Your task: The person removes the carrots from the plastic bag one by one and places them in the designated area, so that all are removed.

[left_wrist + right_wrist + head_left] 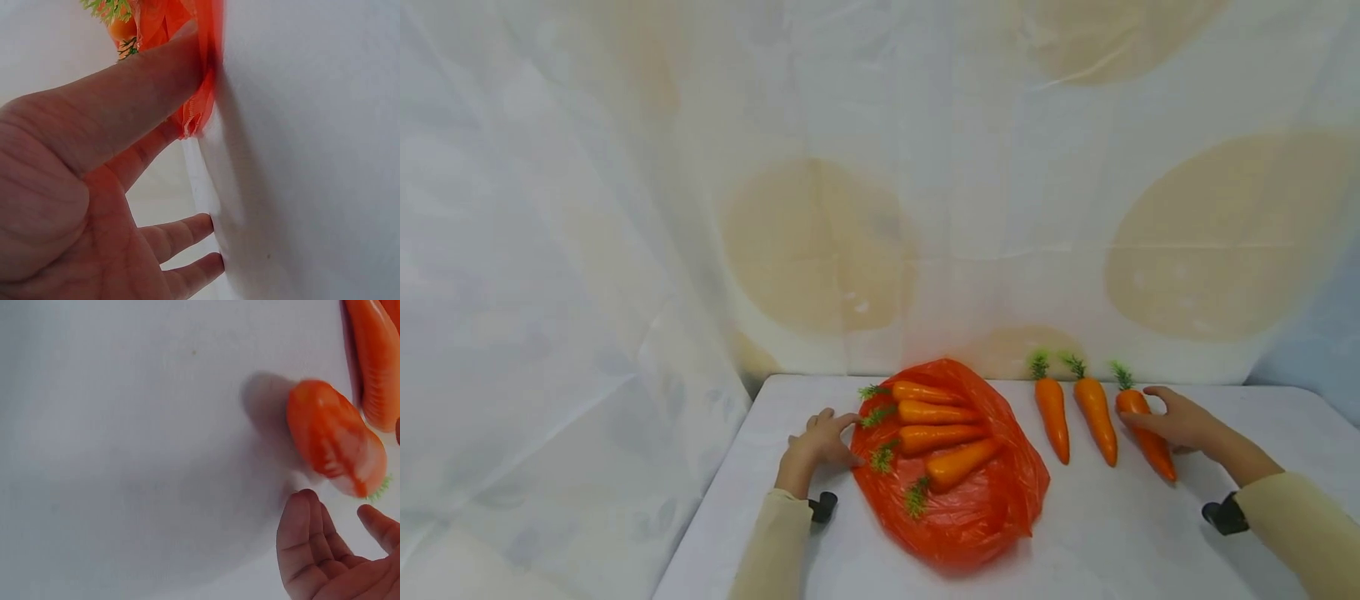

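A red plastic bag (955, 542) lies spread on the table, with several carrots (936, 414) on it, green tops toward the left. My left hand (822, 440) is at the bag's left edge. In the left wrist view its straight thumb (125, 100) reaches in behind the red film, and the index finger touches the bag's edge. To the right of the bag lie three carrots side by side. Over the rightmost carrot (1153, 450) is my right hand (1183, 423), thumb and fingers spread around it. The right wrist view shows a gap between the fingertips and that carrot (328, 434).
The other two loose carrots, a left one (1052, 417) and a middle one (1097, 421), lie between the bag and my right hand. A white table (730, 500) bears everything. A pale curtain with tan spots (985, 208) hangs behind and along the left.
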`<move>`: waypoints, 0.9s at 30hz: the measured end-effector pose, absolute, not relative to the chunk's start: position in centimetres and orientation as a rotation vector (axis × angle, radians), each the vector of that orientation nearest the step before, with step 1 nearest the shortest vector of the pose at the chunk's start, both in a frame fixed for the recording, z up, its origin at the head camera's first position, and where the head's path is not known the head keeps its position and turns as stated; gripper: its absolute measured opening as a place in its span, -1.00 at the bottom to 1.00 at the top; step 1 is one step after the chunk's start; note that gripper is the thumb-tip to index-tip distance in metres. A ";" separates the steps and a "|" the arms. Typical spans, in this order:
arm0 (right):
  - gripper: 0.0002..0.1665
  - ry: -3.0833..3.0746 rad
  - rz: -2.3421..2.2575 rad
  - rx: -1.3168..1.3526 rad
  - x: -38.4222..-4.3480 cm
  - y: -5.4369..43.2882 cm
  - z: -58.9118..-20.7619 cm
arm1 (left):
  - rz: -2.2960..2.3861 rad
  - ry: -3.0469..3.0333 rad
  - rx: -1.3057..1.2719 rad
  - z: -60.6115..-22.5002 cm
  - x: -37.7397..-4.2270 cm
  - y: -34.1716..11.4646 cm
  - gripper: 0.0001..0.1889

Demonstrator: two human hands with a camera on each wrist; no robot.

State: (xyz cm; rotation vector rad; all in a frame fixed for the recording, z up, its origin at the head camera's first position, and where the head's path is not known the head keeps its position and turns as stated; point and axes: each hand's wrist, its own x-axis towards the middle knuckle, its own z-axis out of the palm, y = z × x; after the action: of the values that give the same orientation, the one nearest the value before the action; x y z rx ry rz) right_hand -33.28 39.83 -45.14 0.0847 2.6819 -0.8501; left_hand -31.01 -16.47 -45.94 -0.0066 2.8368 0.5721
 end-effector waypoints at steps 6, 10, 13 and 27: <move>0.23 2.865 -0.852 -0.048 -32.5 40.2 -44.0 | 0.568 2.834 -0.003 -45.8 -31.1 -16.3 -0.27; 0.14 3.027 -0.869 -0.110 -31.9 39.7 -43.1 | 0.579 2.823 -0.006 -45.8 -30.9 -16.1 -0.27; 0.14 3.071 -0.902 -0.139 -31.7 39.1 -42.1 | 0.581 2.829 -0.006 -45.8 -30.8 -16.2 -0.26; 0.09 2.990 -0.919 -0.328 -31.1 35.1 -38.9 | 0.572 2.844 0.002 -45.8 -30.8 -16.6 -0.25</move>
State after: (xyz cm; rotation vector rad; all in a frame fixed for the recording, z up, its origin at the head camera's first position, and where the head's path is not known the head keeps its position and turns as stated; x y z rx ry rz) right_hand -31.09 35.10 -38.92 -0.3275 2.9902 -0.9193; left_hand -30.83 -16.58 -45.79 0.0020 2.8443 0.5717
